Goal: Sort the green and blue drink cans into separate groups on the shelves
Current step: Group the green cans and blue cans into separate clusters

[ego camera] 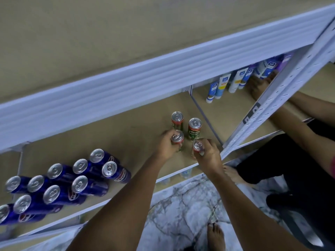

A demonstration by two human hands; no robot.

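Two green cans stand upright on the tan shelf board [126,134] at its right end, one further back [177,120] and one beside it [194,128]. My left hand [165,144] grips a third green can [178,138] in front of them. My right hand [208,153] grips a fourth green can [198,146] to the right of that. Several blue cans [59,182] stand grouped at the shelf's left end.
A white upper shelf beam [145,73] overhangs the board. A white perforated upright [282,98] bounds the right. Beyond it, another person's hand [259,86] touches white and blue tubes [233,80]. Bare feet [215,234] stand on the marbled floor.
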